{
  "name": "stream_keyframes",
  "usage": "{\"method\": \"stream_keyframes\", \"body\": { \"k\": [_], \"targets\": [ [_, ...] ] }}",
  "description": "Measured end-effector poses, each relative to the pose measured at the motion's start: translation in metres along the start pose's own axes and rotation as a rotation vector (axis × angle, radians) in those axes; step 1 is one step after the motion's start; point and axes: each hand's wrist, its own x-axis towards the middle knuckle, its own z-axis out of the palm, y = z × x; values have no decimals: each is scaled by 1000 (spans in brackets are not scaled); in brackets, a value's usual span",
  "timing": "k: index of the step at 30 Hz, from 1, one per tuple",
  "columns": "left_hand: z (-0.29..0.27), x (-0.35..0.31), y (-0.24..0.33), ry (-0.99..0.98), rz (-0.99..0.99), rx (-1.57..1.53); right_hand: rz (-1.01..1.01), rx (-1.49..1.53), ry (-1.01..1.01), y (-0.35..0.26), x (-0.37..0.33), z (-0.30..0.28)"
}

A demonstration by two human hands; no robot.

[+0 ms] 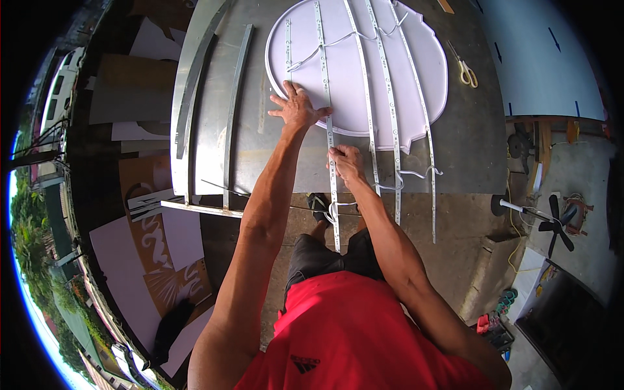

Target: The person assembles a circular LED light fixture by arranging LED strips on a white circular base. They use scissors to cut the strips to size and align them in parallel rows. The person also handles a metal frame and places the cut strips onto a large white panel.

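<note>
A white panel (346, 91) with a rounded, notched outline lies on a metal-topped table (471, 159). Several narrow LED strips run lengthwise across it, linked by white wires (341, 40); most stick out past its near edge. My left hand (296, 108) is spread flat at the panel's near left rim, its thumb against one LED strip (334, 195). Just nearer to me, my right hand (349, 162) is closed around that same strip, whose lower end hangs beyond the table edge. A short strip (288, 49) lies beyond my left fingers.
Long metal bars (238, 104) lie on the table's left side. Scissors with pale handles (465, 73) rest right of the panel. A light-blue surface (539, 58) stands at the far right, with a black-bladed fan (554, 224) below it. Cut boards (140, 260) lean at left.
</note>
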Motion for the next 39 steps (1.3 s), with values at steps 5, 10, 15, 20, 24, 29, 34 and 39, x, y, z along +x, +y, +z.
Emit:
{"method": "stream_keyframes", "body": {
  "k": [5,10,15,20,24,29,34,39],
  "targets": [
    [-1,-1,0,9,2,-8,-33,-16,14,9,4,3],
    [3,-2,0,14,-5,17,-6,-8,28,7,2,3],
    [5,1,-3,26,11,32,25,-73,0,-6,-3,0],
    [8,2,-1,29,19,36,33,-149,-29,-10,-8,-7],
    [10,3,-5,46,25,34,-100,-217,21,-12,-21,-10],
    [8,2,-5,21,-1,55,-613,-614,479,-7,-39,-35],
    [12,5,-5,63,13,71,-612,-862,691,3,-37,-72],
    [17,5,-6,93,45,74,-286,-633,448,10,-24,-82]
  ]
}}
